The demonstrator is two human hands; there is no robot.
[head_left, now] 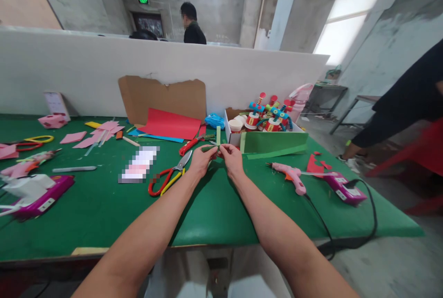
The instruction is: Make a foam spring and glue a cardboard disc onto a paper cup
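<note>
L hand (200, 160) & R hand (233, 157) pinch green paper strips (218, 136); ahead-R of them, white box (233, 139) w/ red cup robots (254, 114), yellow labels (272, 127) illegible.

The bare left forearm (147, 224) and right forearm (277, 219) were stretched forward and angled inward. The left hand (200, 160) and right hand (233, 157) were held close together, thumbs and fingers pinched, with the wrists kept apart.

Craft workshop: glue gun (291, 175), scissors (177, 168)
</note>
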